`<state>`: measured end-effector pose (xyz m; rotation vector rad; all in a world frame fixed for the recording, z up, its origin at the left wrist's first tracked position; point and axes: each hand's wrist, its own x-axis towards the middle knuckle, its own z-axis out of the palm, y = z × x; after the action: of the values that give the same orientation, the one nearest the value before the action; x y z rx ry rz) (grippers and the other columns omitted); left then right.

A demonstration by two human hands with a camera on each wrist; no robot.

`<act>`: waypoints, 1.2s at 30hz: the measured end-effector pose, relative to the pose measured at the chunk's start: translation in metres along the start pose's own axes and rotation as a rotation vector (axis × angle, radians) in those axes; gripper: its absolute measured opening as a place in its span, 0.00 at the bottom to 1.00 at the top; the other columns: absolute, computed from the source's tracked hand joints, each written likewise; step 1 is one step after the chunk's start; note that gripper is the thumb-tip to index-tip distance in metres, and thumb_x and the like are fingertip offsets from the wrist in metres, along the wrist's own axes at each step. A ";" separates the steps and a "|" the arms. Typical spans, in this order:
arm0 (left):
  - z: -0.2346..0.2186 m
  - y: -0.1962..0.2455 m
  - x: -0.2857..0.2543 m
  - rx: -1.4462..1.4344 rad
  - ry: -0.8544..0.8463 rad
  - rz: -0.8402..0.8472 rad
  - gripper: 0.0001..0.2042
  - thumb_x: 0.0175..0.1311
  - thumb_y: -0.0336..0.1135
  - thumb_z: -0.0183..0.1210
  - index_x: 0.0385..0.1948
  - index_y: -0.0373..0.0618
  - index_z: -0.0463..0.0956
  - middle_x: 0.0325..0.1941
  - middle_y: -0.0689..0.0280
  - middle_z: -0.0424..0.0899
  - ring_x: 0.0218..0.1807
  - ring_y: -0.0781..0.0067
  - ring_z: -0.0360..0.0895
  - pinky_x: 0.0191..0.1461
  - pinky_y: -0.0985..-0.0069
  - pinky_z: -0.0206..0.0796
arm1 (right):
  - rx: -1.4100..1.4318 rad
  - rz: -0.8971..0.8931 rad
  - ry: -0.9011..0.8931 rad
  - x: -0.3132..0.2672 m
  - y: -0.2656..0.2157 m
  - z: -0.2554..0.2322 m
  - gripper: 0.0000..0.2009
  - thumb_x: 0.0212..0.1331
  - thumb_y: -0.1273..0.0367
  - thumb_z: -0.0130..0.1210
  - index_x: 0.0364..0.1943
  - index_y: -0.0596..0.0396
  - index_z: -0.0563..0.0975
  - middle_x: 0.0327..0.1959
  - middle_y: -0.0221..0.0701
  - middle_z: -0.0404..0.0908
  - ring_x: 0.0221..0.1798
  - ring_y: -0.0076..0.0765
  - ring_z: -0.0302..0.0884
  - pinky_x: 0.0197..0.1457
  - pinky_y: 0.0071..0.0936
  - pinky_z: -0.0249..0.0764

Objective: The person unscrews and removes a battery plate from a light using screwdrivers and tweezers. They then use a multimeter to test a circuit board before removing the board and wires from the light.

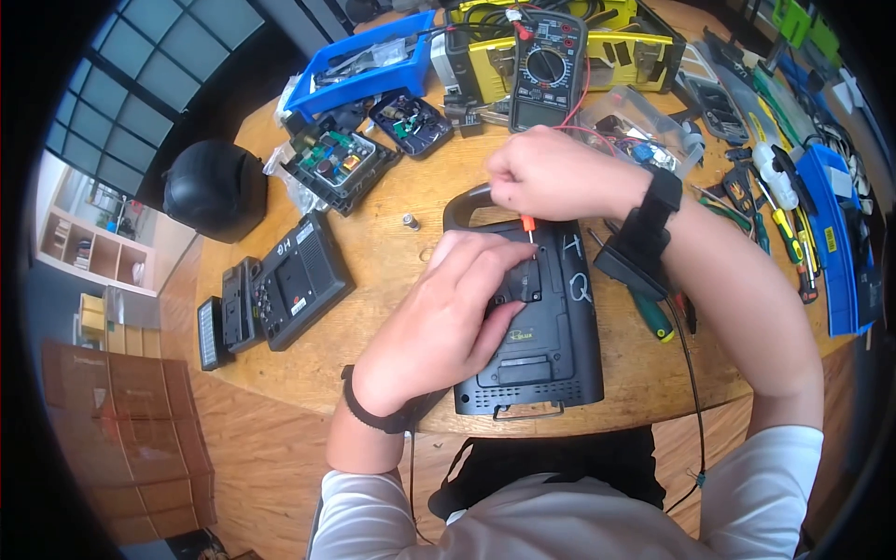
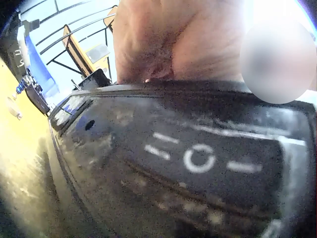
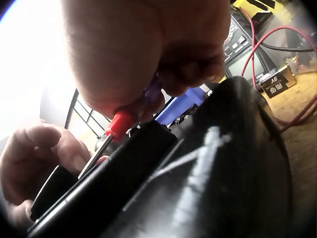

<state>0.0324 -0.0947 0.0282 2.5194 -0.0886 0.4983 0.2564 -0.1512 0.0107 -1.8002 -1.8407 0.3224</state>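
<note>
A black device (image 1: 546,359) with a carry handle, vents and white hand-drawn letters lies back side up on the wooden table. My right hand (image 1: 565,177) grips a screwdriver (image 3: 120,125) with a red-orange collar. The shaft slants down to the device, its tip near my left fingertips. My left hand (image 1: 439,303) lies over the device's left side, fingers and thumb pinching a small raised black plate (image 1: 527,285) at opposite edges. The fingers partly cover the plate, and my right hand hides most of the screwdriver's handle. The left wrist view shows mainly the device's side (image 2: 198,193).
Left lie an opened circuit box (image 1: 341,163), a black panel unit (image 1: 303,280) and a small metal cylinder (image 1: 410,221). A multimeter (image 1: 548,70) with red leads stands behind, near a blue tray (image 1: 359,70). A green-handled screwdriver (image 1: 653,317) and more tools lie right.
</note>
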 end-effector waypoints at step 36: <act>0.002 0.000 -0.001 -0.089 -0.030 -0.048 0.21 0.55 0.20 0.67 0.53 0.42 0.80 0.48 0.57 0.79 0.51 0.53 0.75 0.57 0.65 0.68 | -0.106 0.197 0.158 -0.037 -0.017 -0.009 0.15 0.58 0.62 0.54 0.22 0.59 0.83 0.20 0.48 0.79 0.28 0.57 0.82 0.38 0.49 0.79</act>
<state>0.0320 -0.0963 0.0260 2.4363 -0.0602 0.4286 0.2454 -0.1905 0.0187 -2.0236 -1.6037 0.1516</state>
